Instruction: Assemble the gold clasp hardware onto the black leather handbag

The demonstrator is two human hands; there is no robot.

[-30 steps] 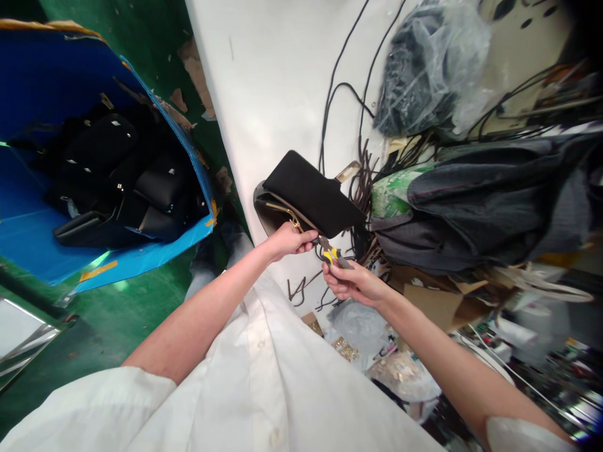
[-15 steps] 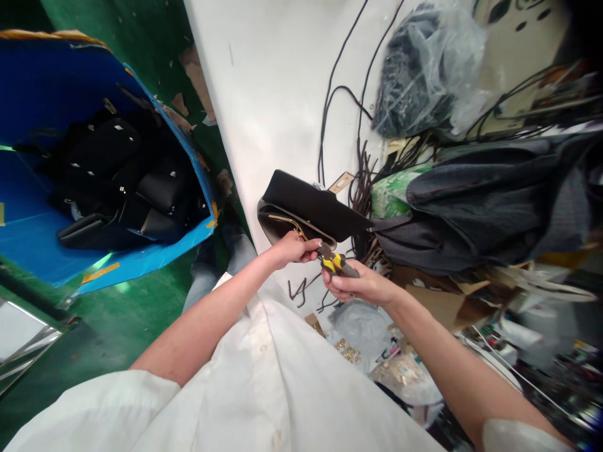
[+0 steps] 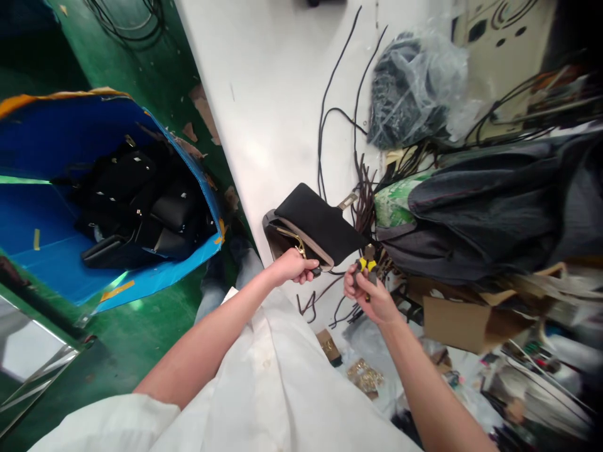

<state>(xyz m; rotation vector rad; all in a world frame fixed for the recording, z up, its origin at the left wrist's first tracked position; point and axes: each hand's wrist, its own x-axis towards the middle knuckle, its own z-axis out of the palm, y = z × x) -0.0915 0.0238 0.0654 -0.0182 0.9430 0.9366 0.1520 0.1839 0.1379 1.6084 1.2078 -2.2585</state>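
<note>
To my left a blue box (image 3: 59, 135) stands on the green floor (image 3: 141, 345), with a heap of black bags (image 3: 127, 182) inside, bits of metal shining on them. Torn brown scraps (image 3: 205, 110) lie on the floor between the box and the white table (image 3: 259, 94).

At the table's near end is the one black bag (image 3: 318, 220) I have in hand, tilted, its flap raised and its mouth open towards me. My left hand (image 3: 294, 267) is at that mouth, thumb and fingers closed on what looks like its near edge, though my own fingers partly cover it. A gold zip (image 3: 289, 233) runs up to them, and a metal plate (image 3: 348, 201) sticks out from the flap's far side. Nearer my shirt (image 3: 264, 376) is a small box (image 3: 328, 346).

Long black cords (image 3: 324, 94) trail over the table beyond the bag. My right hand (image 3: 370, 292) grips the yellow and black pliers (image 3: 368, 263) by the handles, well apart from my left, the nose pointing away from me. Gold pieces (image 3: 365, 376) lie below it. Farther right are a plastic-wrapped bundle (image 3: 414, 88), dark cloth (image 3: 494, 213) and a cardboard box (image 3: 456, 323).
</note>
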